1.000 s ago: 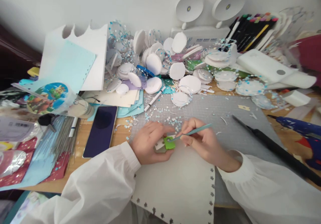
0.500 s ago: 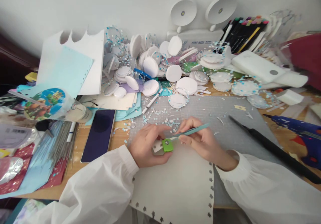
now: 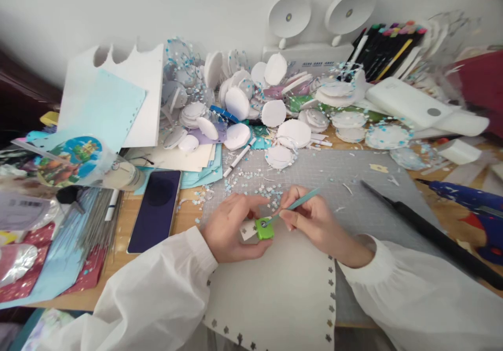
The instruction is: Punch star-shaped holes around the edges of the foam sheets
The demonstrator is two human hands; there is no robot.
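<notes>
We have left hand fingers closed round the punch above the sheet, right hand fingers pinching tweezers against it; visible edges look punched, middle uncut.

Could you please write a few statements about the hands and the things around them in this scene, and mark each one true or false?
1. The left hand holds a small green block. True.
2. The right hand holds the long black tool. False: it holds a thin teal tool.
3. Flower shapes run along the right edge of the large pale sheet. True.
4. The phone lies to the right of the sheet. False: it lies to the left of it.
5. A blue glue gun is at the far right of the picture. True.
</notes>
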